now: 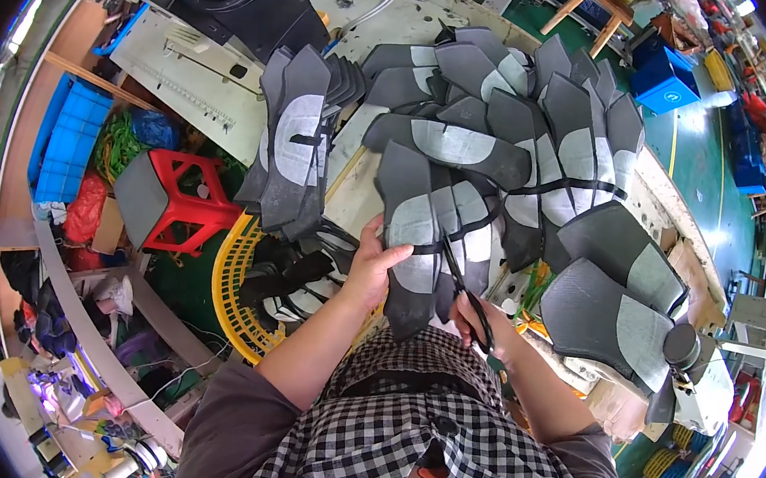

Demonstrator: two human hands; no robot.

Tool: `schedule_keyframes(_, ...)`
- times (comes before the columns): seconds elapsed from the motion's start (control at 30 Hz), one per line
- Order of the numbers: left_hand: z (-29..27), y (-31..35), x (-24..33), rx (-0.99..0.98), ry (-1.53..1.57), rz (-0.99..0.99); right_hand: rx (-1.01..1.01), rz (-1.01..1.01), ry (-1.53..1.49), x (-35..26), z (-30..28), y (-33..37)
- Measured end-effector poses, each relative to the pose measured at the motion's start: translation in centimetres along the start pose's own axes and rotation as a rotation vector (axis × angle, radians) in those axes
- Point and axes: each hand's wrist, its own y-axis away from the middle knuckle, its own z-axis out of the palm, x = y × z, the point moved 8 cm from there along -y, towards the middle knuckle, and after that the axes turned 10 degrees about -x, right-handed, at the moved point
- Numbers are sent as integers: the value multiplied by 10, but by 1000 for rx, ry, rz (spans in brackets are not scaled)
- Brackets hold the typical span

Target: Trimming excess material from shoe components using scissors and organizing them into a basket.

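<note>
Scissors [456,269] fill right grip [497,331]; left grip [373,268] pinches panels [412,226].

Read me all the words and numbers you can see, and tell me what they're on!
There are none I can read clearly.
Blue bin, upper right: white mark, too small.
Ruler-like strip, upper left: marks too small.
Grey piece in the left hand: no writing visible.
</note>
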Motion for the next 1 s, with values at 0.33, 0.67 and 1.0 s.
schedule_keyframes(0.33,-20,13,-22,-120,142,-343,114,117,59,31,-19,18)
schedule_keyframes(0.67,-37,13,-27,-81,275,-362,-83,114,143,19,-12,22)
schedule_keyframes(1.0,-45,16,-38,-196,335,-447,-162,108,74,31,14,4)
